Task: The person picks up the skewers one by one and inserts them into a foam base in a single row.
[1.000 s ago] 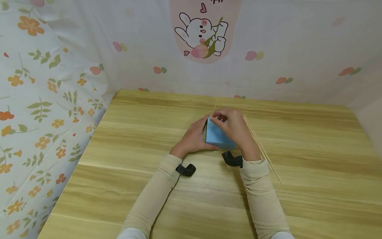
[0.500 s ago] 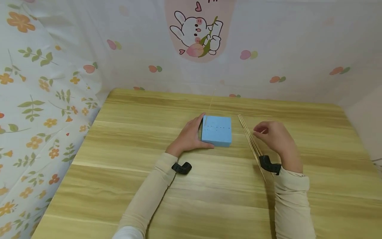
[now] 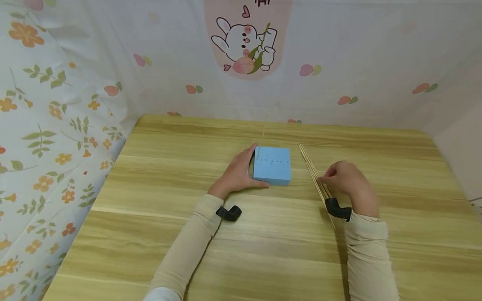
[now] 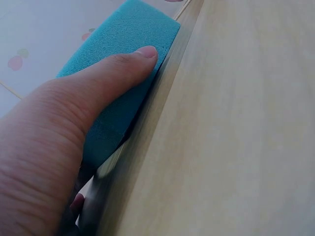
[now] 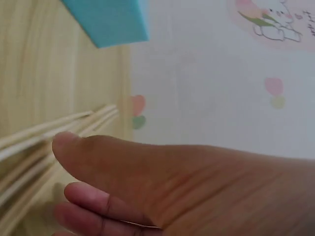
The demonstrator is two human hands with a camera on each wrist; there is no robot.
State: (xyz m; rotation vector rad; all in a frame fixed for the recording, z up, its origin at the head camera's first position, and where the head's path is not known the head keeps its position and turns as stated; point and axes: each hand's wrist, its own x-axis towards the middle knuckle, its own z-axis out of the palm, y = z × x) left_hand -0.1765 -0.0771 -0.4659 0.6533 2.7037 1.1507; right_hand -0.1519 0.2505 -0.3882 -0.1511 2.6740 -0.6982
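Observation:
My left hand (image 3: 238,170) grips a blue foam block (image 3: 272,171) by its left side. In the left wrist view, the thumb (image 4: 123,69) lies along the near face of the block. Rows of small holes mark the block's top, and one thin wooden skewer (image 3: 263,131) stands in it near the left edge, leaning slightly. My right hand (image 3: 348,184) is at a loose bundle of skewers (image 3: 313,169) right of the block. Its thumb tip overlaps the skewers in the right wrist view; whether a skewer is pinched is hidden behind the thumb.
A wooden table (image 3: 263,251) carries everything. A white curtain (image 3: 158,37) with a rabbit print hangs along the back edge, and a floral cloth (image 3: 45,138) hangs at the left. Black wrist devices (image 3: 229,213) sit on both sleeves.
My right hand has left the standing skewer at the block and moved right, then down to the bundle. The left hand has kept its hold on the foam block.

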